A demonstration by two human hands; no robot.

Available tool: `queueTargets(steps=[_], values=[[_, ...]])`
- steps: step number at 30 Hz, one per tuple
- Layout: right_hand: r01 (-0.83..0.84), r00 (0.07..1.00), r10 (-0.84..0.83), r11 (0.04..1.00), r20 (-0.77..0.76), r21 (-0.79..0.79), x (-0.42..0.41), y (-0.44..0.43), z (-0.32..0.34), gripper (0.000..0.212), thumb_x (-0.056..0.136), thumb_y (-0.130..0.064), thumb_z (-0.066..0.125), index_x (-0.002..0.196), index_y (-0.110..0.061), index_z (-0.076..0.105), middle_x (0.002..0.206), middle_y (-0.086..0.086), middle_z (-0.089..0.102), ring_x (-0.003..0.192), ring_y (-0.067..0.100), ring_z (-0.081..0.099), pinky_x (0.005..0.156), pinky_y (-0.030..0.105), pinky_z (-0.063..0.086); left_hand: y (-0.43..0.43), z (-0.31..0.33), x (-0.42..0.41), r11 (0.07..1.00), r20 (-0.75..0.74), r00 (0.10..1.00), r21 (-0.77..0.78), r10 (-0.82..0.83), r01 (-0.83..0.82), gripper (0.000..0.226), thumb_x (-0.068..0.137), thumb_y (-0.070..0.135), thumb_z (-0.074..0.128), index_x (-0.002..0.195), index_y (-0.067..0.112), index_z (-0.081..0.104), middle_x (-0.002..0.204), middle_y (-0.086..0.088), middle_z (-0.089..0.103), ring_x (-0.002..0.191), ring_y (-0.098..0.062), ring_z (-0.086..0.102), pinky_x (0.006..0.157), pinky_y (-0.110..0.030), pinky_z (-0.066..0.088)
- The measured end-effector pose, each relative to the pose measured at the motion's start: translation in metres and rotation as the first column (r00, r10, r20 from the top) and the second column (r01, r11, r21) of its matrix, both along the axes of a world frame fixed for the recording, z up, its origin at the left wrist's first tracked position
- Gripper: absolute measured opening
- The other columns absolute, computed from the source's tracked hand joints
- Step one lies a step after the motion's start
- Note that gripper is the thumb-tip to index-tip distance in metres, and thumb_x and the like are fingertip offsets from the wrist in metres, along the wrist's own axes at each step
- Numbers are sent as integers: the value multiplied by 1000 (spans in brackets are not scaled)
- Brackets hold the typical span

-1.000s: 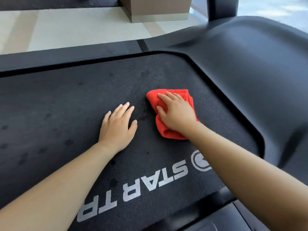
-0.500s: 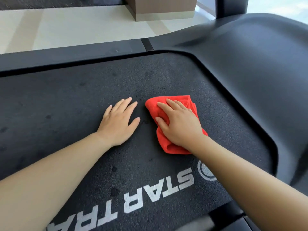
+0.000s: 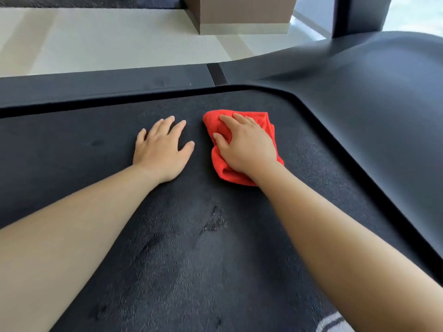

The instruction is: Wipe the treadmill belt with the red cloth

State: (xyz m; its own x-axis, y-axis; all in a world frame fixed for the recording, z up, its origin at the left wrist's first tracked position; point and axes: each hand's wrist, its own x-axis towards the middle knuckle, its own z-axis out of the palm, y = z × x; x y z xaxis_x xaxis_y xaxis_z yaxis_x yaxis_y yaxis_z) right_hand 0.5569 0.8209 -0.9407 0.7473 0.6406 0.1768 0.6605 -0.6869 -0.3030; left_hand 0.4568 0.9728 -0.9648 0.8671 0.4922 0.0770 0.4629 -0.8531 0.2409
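While the right hand (image 3: 247,147) presses the cloth (image 3: 227,172) onto the belt (image 3: 215,259), close to the far rail (image 3: 96,85) and not far from the curved cover (image 3: 371,104), the step in hand looks like a wiping stroke across the belt's far end. Its fingers lie close together and nearly straight over the top of the bunched cloth, with the thumb set against the left fold. Nothing is pinched, so the pressure comes from palm and fingers. The left hand (image 3: 163,152) rests flat on the belt just beside the cloth without touching it, fingers slightly spread and thumb out, and it seems to prop the leaning body. To do the stroke well, I would keep the palm weight even so the whole pad of cloth drags, not just its leading edge, and overlap each pass with the one beside it. The belt's rough grain probably snags fabric, so a bunched cloth may roll under the hand; refolding it flatter would help. A pale streak (image 3: 214,221) shows between the forearms and a dark spot (image 3: 97,142) lies left of the left hand, so those patches likely need a pass. The prop hand should shift aside before the cloth comes its way, and the seam along the rail deserves a slow run.
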Motion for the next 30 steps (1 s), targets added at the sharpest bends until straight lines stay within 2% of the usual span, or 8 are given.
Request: queueTargets(steps=[8, 12, 18, 22, 30], values=[[-25, 1000, 25, 999, -7, -30, 58, 53, 5, 48, 93, -43, 42, 137, -24, 43, 142, 2, 45, 130, 25, 38, 104, 40, 36, 0, -5, 2, 999, 27, 1000, 30, 15, -15, 59, 90, 54, 30, 145, 33, 23, 156, 5, 14, 144, -12, 7, 115, -43, 4], [-10, 1000, 12, 999, 29, -38, 49, 49, 5, 43, 92, -39, 45, 132, -22, 49, 133, 4, 52, 122, 29, 45, 94, 40, 42, 1, -6, 3, 1000, 41, 999, 22, 16, -17, 58, 90, 54, 32, 144, 33, 26, 155, 6, 17, 143, -12, 9, 114, -44, 5], [-63, 998, 64, 995, 10, -77, -5, 12, 12, 41, 92, -36, 46, 131, -22, 49, 130, 5, 53, 118, 30, 48, 90, 40, 45, 2, 0, 2, 1000, 41, 999, -7, 18, -18, 55, 92, 49, 38, 143, 30, 31, 155, 4, 22, 142, -14, 13, 114, -44, 8], [-88, 996, 88, 994, 6, -71, -52, -21, 11, 42, 93, -36, 46, 133, -23, 47, 128, 2, 55, 116, 28, 49, 90, 41, 44, -6, 5, -15, 999, 38, 998, -3, -52, 52, 52, 94, 43, 38, 143, 26, 32, 155, 1, 23, 142, -18, 16, 114, -39, 12], [-107, 994, 105, 992, -36, -69, -163, -92, 15, 45, 91, -36, 49, 135, -26, 48, 138, 3, 49, 125, 26, 44, 96, 44, 42, -57, 7, -140, 984, -17, 985, -40, -174, 173, 52, 95, 40, 35, 145, 29, 26, 157, 4, 15, 144, -16, 9, 116, -38, 9]])
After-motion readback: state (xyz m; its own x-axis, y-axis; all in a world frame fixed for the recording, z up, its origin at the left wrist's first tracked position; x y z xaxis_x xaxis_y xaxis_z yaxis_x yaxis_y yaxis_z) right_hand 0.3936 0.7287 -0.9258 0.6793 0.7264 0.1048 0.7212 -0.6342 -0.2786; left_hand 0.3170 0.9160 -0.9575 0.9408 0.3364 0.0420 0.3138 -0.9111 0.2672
